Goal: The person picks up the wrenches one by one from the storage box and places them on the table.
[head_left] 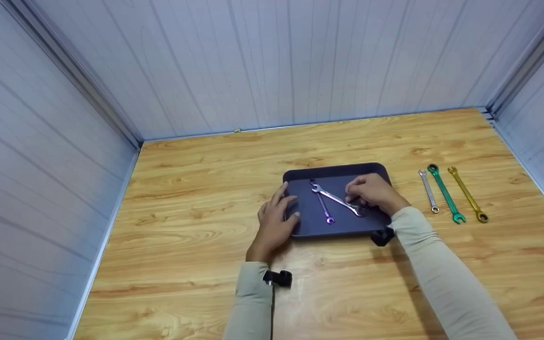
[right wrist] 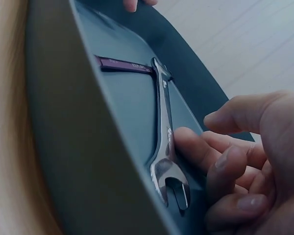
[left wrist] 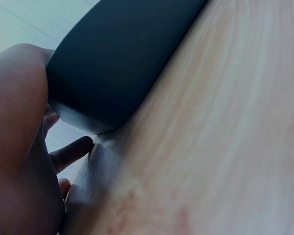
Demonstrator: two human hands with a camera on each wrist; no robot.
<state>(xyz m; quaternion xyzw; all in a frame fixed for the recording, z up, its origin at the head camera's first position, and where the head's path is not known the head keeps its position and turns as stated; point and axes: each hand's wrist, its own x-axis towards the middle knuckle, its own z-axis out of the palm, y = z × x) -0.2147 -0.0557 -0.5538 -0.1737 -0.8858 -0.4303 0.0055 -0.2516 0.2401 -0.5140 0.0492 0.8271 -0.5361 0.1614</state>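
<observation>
Here's the big silver wrench point(head_left: 338, 199), lying across the purple wrench point(head_left: 323, 205) in the one dark tray point(head_left: 310, 224), and a brush from the right hand point(head_left: 371, 191), loosely curled close by and gripping nothing, could skew both, since they overlap. The left hand point(head_left: 274, 219) lies spread, fingers apart, against the tray's left rim; two wrenches inside, then, and three more rightward on the counter point(head_left: 196, 189): one small silver wrench point(head_left: 428, 191), one green wrench point(head_left: 446, 192), one yellow wrench point(head_left: 467, 193).
</observation>
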